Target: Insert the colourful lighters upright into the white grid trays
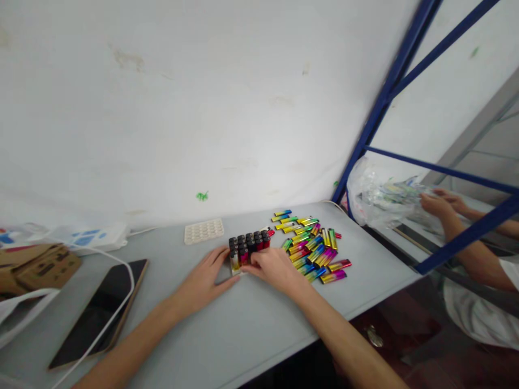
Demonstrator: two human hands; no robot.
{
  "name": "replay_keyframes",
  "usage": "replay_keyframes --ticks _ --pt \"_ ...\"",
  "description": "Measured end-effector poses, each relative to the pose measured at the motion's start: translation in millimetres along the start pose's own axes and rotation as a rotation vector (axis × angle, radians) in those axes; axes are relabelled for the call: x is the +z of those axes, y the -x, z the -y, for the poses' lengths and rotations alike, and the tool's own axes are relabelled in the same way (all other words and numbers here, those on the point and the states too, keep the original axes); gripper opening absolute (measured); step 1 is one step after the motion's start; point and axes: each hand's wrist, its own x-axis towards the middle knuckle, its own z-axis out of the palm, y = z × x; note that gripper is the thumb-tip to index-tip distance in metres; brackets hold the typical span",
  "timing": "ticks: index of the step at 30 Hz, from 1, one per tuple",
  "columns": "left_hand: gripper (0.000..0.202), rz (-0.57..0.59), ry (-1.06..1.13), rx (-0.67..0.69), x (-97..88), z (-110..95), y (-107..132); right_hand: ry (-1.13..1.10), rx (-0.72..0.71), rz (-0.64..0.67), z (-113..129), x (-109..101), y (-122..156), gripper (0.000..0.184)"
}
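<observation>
Both hands at a block of upright lighters on the grey desk (251, 324).

Left hand (205, 275) lies flat on the desk, fingers loosely spread, fingertips touching the left side of the lighter block (248, 247); right hand (272, 267) rests at the block's front right corner, fingers curled toward a lighter, grip itself hidden, cannot tell if it pinches one; block stands near the wall, mid-desk; loose pile of coloured lighters (312, 246) lies just right of it; empty white tray (204, 230) just behind and left; phone (101, 310) with white cable (117, 270) well to the left; another person's hands (440, 204) at a plastic bag (373, 194) beyond the blue frame (381, 102).
</observation>
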Motion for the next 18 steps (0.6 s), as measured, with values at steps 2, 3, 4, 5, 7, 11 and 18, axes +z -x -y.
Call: replay_keyframes --ticks 2,3,4,5,7,11,18 --pt "0.064 0.001 -0.012 -0.005 1.0 2.0 0.4 -0.104 -0.037 -0.098 -19.4 -3.8 6.1 0.044" --pt "0.064 0.004 -0.018 -0.007 1.3 2.8 0.6 -0.143 -0.027 -0.172 -33.1 -7.3 9.4 0.046" --pt "0.065 0.004 -0.023 -0.008 1.5 3.4 0.9 -0.168 0.008 -0.254 -49.0 -11.7 12.0 0.047" --pt "0.064 0.003 -0.027 -0.009 1.5 3.7 1.0 -0.183 0.054 -0.317 -66.5 -16.6 13.5 0.046" --pt "0.064 0.003 -0.033 -0.011 1.2 3.8 1.2 -0.194 0.095 -0.383 -103.6 -26.3 11.1 0.033" --pt "0.066 0.000 -0.032 -0.007 -0.8 2.5 1.0 -0.149 0.078 -0.295 -166.6 -33.3 -19.4 0.025" --pt "0.062 -0.001 -0.032 -0.011 -3.2 -1.9 1.0 -0.094 0.142 -0.122 -192.6 0.6 -78.1 0.029"
